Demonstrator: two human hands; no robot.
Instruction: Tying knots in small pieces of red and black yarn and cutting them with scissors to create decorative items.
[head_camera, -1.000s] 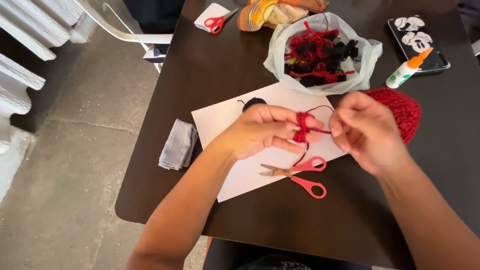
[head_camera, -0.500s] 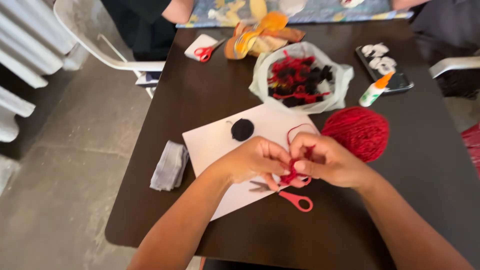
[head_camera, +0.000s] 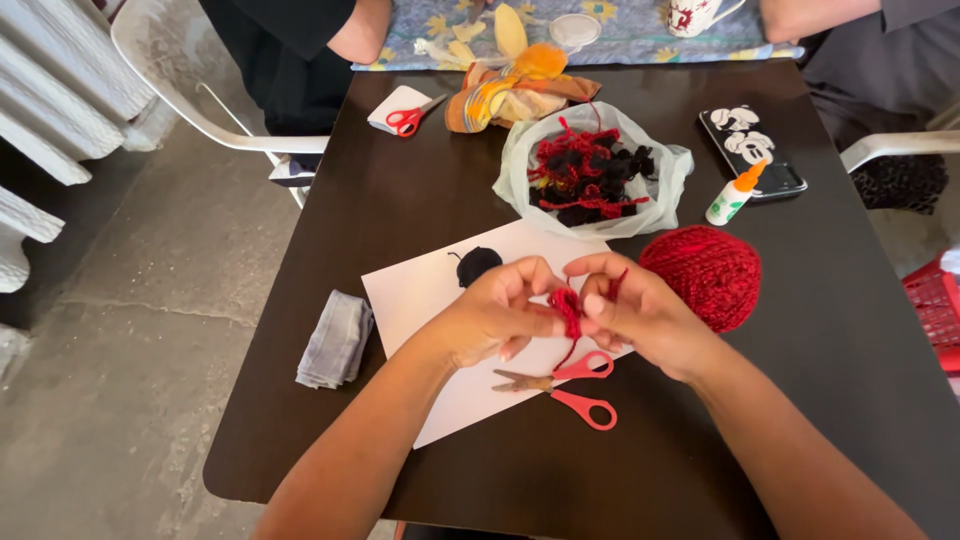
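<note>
Two scissors (head_camera: 562, 385), (head_camera: 408, 118) lie near; yarn ball (head_camera: 702, 275) beside right hand (head_camera: 640, 315).

You pinch a small red yarn bundle (head_camera: 568, 306); it stands bunched, a strand dangling; above the white paper (head_camera: 430, 295).
</note>
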